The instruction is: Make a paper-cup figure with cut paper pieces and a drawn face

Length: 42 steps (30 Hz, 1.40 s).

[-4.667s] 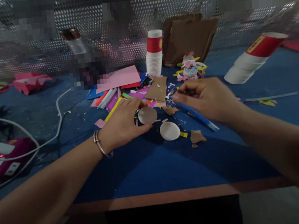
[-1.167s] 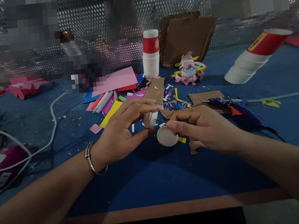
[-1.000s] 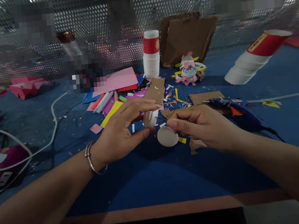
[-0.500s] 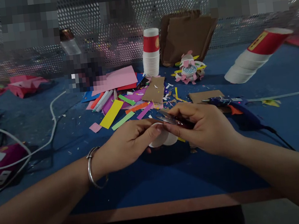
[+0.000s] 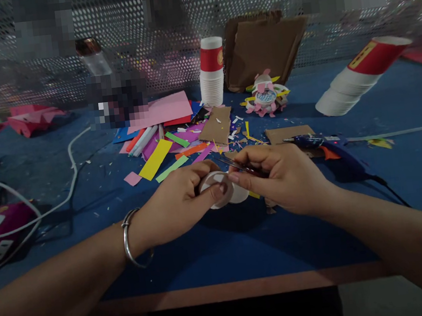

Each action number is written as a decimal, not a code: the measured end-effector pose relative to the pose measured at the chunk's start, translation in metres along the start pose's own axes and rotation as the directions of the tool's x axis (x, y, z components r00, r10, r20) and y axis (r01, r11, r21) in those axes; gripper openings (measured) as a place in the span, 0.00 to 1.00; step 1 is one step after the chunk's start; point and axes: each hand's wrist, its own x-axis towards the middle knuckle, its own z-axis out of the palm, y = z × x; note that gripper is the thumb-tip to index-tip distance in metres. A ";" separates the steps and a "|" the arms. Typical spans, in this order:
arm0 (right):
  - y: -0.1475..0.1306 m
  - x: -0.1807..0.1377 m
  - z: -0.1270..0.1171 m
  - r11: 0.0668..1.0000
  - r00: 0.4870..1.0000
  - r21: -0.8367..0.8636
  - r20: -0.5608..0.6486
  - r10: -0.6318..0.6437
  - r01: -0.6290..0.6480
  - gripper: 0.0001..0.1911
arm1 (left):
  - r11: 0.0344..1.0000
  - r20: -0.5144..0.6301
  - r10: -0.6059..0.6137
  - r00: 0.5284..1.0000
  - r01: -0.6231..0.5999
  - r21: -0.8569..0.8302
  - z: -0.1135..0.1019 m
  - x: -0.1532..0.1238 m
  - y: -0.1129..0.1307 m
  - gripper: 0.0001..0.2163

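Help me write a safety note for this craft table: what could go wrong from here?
The metal-bladed tool in the right hand works close to the left hand, which holds a white paper-cup base; a slip might nick it. The glue gun shows a red light, so its nozzle may be hot and could burn the right hand.

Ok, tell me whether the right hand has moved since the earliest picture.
Yes: the right hand has moved toward the table's near edge, farther from the upright cup stack.
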 end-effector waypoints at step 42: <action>0.007 -0.007 -0.008 0.919 0.956 -0.278 -0.011 -0.292 0.278 0.16 | 0.908 -0.251 0.131 0.959 -0.217 -0.358 0.006 0.002 -0.007 0.02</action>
